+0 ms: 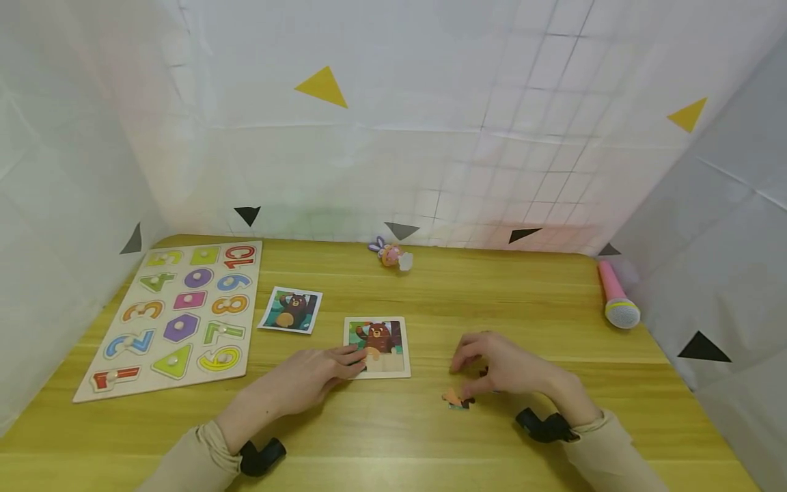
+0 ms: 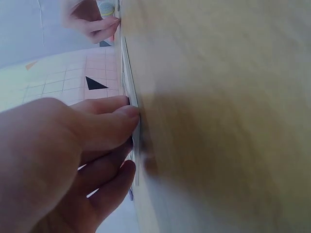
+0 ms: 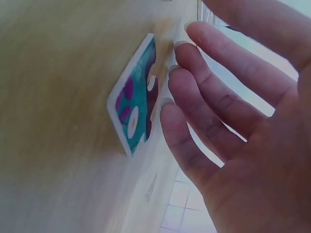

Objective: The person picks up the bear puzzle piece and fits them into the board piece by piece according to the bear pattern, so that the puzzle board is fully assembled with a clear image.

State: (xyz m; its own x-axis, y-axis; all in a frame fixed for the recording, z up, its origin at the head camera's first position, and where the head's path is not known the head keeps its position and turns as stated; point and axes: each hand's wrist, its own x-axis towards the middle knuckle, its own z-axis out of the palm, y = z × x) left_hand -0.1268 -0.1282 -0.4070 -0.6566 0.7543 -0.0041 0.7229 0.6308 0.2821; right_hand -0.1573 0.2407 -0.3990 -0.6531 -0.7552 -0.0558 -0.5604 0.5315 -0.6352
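A wooden puzzle board with a partly filled brown bear picture lies at the middle of the table; bare wood shows at its lower right. My left hand holds its lower left edge, the thumb against the side and fingers over the top. To the right, my right hand arches low over loose puzzle pieces, its fingers spread and gently bent. An orange and dark piece lies by its thumb. Another piece, teal with magenta leaves, lies under the hand, mostly hidden in the head view.
A picture card of the same bear lies left of the board. Further left is a large number and shape board with knobs. A small rabbit-eared toy sits at the back, a pink toy microphone at the right edge.
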